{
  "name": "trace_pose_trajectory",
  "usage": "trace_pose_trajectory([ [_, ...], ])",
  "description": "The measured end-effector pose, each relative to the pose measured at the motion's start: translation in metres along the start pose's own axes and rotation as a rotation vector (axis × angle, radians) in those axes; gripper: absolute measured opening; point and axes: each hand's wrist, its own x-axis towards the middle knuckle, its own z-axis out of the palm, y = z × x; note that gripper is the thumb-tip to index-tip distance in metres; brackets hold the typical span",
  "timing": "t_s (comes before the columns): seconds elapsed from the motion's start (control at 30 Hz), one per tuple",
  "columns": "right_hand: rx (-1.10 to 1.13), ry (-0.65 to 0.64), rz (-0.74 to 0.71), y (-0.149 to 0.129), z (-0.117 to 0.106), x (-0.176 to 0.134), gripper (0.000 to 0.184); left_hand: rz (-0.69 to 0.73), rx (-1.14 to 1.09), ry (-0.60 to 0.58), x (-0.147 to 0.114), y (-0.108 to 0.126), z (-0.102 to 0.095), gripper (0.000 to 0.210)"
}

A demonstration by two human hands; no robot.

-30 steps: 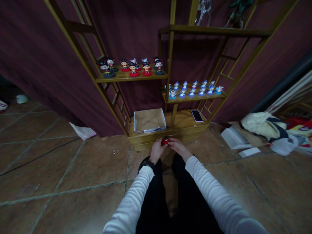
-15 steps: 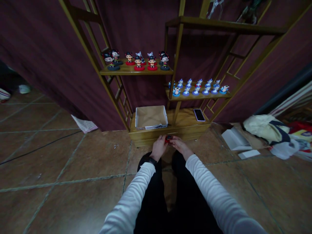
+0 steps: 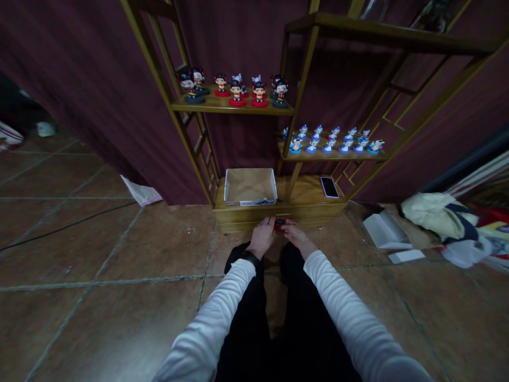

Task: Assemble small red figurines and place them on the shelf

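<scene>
**Kid:** What are the hands holding?

**Friend:** Both hands are closed on one little toy. The left hand [image 3: 262, 237] and the right hand [image 3: 295, 236] pinch a small figurine [image 3: 279, 224] between them. It has a red base and a dark top. It sits low, right in front of the bottom edge of the wooden shelf [image 3: 278, 212].

**Kid:** What is close by?

**Friend:** Just past the hands, on the bottom board, is an open cardboard box [image 3: 249, 185]. To the right of it lies a phone [image 3: 329, 187], flat, with a dark screen. Up and to the left, a board holds figurines with red and dark bases [image 3: 236, 90]. Lower and to the right, a board holds small blue figurines [image 3: 332, 144].

**Kid:** Does anything block the way?

**Friend:** The slanted wooden posts stand on both sides of the box. The boards hang over it too.

**Kid:** What is hard to see?

**Friend:** The toy is tiny and mostly covered by fingers. I cannot tell its face. The top board is cut off, and the things up there are blurry.

**Kid:** Where is there room?

**Friend:** The tile floor [image 3: 99, 254] on the left is wide, with only a paper [image 3: 141, 192] near the dark red curtain [image 3: 79, 95]. On the right are white boxes [image 3: 384, 233] and a pile of bags [image 3: 449, 223].
</scene>
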Motion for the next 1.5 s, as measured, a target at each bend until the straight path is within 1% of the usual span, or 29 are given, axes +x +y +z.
trace_pose_trajectory([
  [0.2,-0.01,-0.038,-0.023,0.002,-0.002,0.002,0.031,0.041,0.05,0.02,0.0,0.0,0.001,0.04],
  [0.37,0.021,-0.013,-0.022,0.005,-0.003,0.003,0.033,0.062,0.095,0.058,0.0,0.001,0.004,0.037],
  [0.53,0.034,-0.031,-0.036,0.007,-0.006,0.005,0.035,0.067,0.132,0.051,-0.001,0.002,0.005,0.037],
  [0.67,-0.019,-0.024,-0.038,0.007,-0.007,0.006,0.034,0.067,0.15,0.038,-0.002,0.003,0.006,0.039],
  [0.8,-0.037,-0.045,-0.022,0.007,-0.007,0.006,0.033,0.054,0.102,0.044,-0.003,0.003,0.007,0.041],
  [0.87,-0.042,-0.054,-0.016,0.006,-0.007,0.005,0.032,0.031,0.033,0.04,-0.002,0.001,0.008,0.041],
  [0.97,-0.061,-0.037,-0.005,0.006,-0.006,0.004,0.026,-0.038,-0.144,0.026,0.001,-0.005,0.008,0.039],
  [1.03,-0.051,-0.024,0.005,0.005,-0.005,0.003,0.023,-0.078,-0.288,0.033,0.005,-0.01,0.01,0.033],
  [1.13,-0.008,-0.033,0.016,0.002,-0.002,0.001,0.025,-0.134,-0.501,0.051,0.012,-0.017,0.015,0.024],
  [1.33,0.073,-0.024,-0.026,-0.001,0.005,-0.005,0.029,-0.2,-1.014,0.088,0.02,-0.031,0.032,0.027],
  [1.4,0.076,-0.032,-0.047,-0.002,0.007,-0.009,0.032,-0.211,-1.13,0.071,0.021,-0.033,0.034,0.025],
  [1.5,0.081,-0.054,-0.082,-0.005,0.01,-0.014,0.036,-0.207,-1.264,0.011,0.019,-0.034,0.03,0.026],
])
